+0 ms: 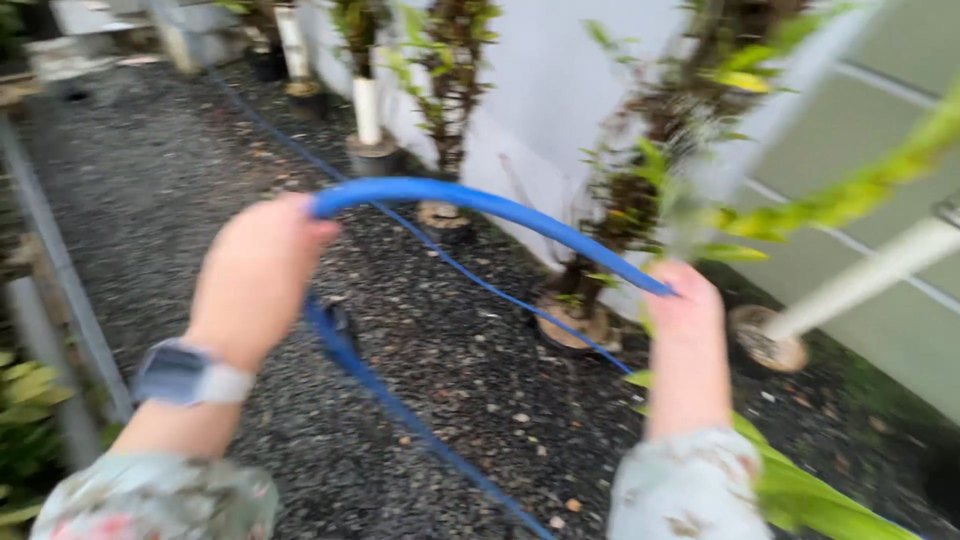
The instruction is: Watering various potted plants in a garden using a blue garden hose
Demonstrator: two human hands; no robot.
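Gravel path below: both fists grip the blue hose, arching from the left hand at nine o'clock to the right hand at three.

Open gravel lies left of the blue hose. To the right, potted plants crowd against the white wall, blocking passage there.

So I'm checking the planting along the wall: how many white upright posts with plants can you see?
3, maybe more hidden. One white post stands in a dark pot mid-wall, one behind it near the top, and one leans at the right edge. The picture is blurred.
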